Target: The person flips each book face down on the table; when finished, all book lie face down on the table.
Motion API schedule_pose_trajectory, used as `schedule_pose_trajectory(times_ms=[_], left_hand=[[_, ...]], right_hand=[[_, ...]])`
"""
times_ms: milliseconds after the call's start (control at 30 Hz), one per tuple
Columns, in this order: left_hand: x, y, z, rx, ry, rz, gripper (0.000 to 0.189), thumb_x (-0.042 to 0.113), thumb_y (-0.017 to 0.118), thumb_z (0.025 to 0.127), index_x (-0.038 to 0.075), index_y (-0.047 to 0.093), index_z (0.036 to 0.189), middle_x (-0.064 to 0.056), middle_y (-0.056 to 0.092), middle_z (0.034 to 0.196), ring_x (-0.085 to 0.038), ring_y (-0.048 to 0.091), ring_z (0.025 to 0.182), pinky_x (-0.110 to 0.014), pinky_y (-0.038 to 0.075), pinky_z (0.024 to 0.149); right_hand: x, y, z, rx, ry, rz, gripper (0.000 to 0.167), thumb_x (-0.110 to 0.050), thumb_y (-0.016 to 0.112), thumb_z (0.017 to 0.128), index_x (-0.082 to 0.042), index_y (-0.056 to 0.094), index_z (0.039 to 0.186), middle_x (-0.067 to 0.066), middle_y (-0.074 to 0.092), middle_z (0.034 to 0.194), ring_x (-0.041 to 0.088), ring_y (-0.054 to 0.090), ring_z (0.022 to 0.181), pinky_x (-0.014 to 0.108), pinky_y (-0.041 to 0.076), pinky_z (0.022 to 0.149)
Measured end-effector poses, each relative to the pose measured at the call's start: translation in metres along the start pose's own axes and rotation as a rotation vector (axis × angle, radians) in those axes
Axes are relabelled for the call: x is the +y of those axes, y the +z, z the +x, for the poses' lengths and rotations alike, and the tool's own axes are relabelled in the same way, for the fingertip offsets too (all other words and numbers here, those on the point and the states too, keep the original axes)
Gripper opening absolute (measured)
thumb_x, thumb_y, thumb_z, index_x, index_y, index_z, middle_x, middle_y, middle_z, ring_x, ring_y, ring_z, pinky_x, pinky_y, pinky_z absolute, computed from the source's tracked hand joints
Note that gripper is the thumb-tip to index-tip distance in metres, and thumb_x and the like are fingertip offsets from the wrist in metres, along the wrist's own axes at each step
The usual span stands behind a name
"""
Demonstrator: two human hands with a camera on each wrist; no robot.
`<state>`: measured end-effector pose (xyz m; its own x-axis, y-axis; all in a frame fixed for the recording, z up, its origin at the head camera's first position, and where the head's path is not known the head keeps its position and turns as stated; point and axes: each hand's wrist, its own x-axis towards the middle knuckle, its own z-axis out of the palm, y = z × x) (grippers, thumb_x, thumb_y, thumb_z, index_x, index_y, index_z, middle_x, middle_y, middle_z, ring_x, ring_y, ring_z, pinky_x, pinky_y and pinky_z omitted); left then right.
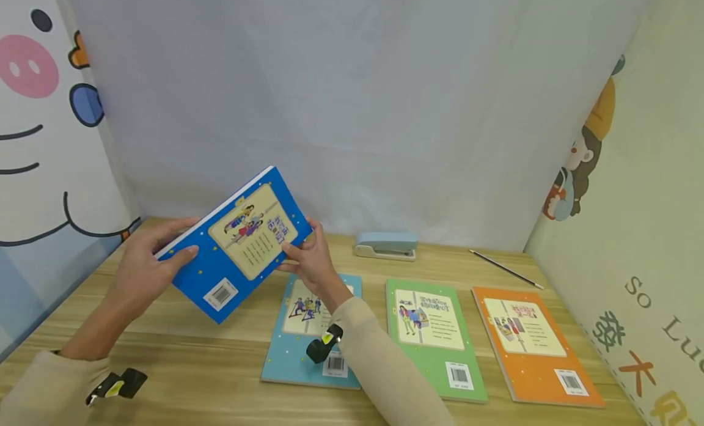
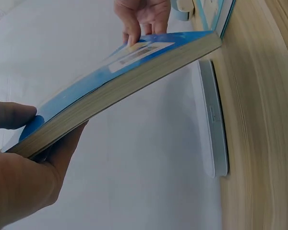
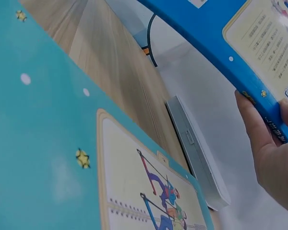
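Note:
Both hands hold a dark blue book (image 1: 247, 236) tilted above the table, its back cover with a barcode facing up. My left hand (image 1: 148, 264) grips the left end, thumb on the cover and fingers beneath, as the left wrist view shows. On the spine side, my right hand (image 1: 313, 261) pinches the book between thumb and fingers. A light blue book (image 1: 280, 359) lies under the right forearm, partly covered by it. To its right lie a green book (image 1: 407, 365) and an orange book (image 1: 528, 377), back covers up.
A light blue stapler (image 1: 387, 246) stands near the back wall. Right of it lies a pencil (image 1: 506, 269). A grey case (image 2: 213, 120) sits against the back cloth, hidden behind the held book in the head view. Printed side walls (image 1: 632, 230) border the table.

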<state>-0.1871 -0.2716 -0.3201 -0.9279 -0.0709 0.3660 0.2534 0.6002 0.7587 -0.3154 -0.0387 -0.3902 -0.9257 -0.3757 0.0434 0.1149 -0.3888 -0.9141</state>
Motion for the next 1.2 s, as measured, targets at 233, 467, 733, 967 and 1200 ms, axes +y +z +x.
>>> schedule_pose_trajectory(times_ms=[233, 467, 733, 967, 1200], left_hand=[[0.001, -0.007, 0.008, -0.165, 0.005, 0.055, 0.052, 0.013, 0.053, 0.103, 0.002, 0.039, 0.152, -0.030, 0.059, 0.118, -0.030, 0.068, 0.086, -0.026, 0.059, 0.062], [0.004, -0.015, 0.016, -0.269, 0.110, 0.166, 0.055, 0.002, 0.050, 0.103, 0.005, 0.033, 0.155, -0.038, 0.044, 0.144, -0.036, 0.069, 0.088, -0.035, 0.061, 0.061], [0.004, -0.010, 0.016, -0.287, 0.030, 0.190, 0.048, 0.001, 0.049, 0.103, 0.003, 0.043, 0.150, -0.039, 0.040, 0.146, -0.031, 0.065, 0.086, -0.032, 0.059, 0.062], [0.005, -0.007, 0.014, -0.245, -0.030, 0.110, 0.046, 0.003, 0.046, 0.104, 0.003, 0.043, 0.150, -0.039, 0.047, 0.137, -0.023, 0.064, 0.073, -0.025, 0.055, 0.055], [0.004, -0.004, 0.012, -0.222, -0.061, 0.033, 0.047, 0.008, 0.042, 0.107, 0.005, 0.037, 0.153, -0.040, 0.041, 0.142, -0.023, 0.067, 0.076, -0.025, 0.059, 0.058]], right_hand=[[-0.001, 0.001, -0.002, -0.003, 0.028, -0.077, 0.056, 0.004, 0.061, 0.095, -0.030, 0.043, 0.137, 0.023, 0.069, 0.121, 0.033, 0.074, 0.095, 0.042, 0.063, 0.069], [-0.005, 0.001, -0.002, -0.006, 0.044, -0.131, 0.058, 0.002, 0.061, 0.096, -0.031, 0.042, 0.139, 0.023, 0.070, 0.120, 0.029, 0.074, 0.090, 0.041, 0.063, 0.067], [-0.007, -0.001, -0.002, -0.009, 0.054, -0.147, 0.059, 0.003, 0.061, 0.096, -0.029, 0.042, 0.141, 0.024, 0.070, 0.118, 0.022, 0.073, 0.080, 0.040, 0.063, 0.065], [-0.015, -0.005, -0.004, -0.073, 0.020, -0.115, 0.066, 0.004, 0.056, 0.098, -0.031, 0.035, 0.150, 0.027, 0.064, 0.123, 0.018, 0.071, 0.078, 0.033, 0.061, 0.065], [-0.018, -0.007, -0.006, -0.094, 0.000, -0.042, 0.081, 0.002, 0.052, 0.101, -0.037, 0.014, 0.160, 0.027, 0.057, 0.138, 0.015, 0.071, 0.080, 0.030, 0.061, 0.071]])
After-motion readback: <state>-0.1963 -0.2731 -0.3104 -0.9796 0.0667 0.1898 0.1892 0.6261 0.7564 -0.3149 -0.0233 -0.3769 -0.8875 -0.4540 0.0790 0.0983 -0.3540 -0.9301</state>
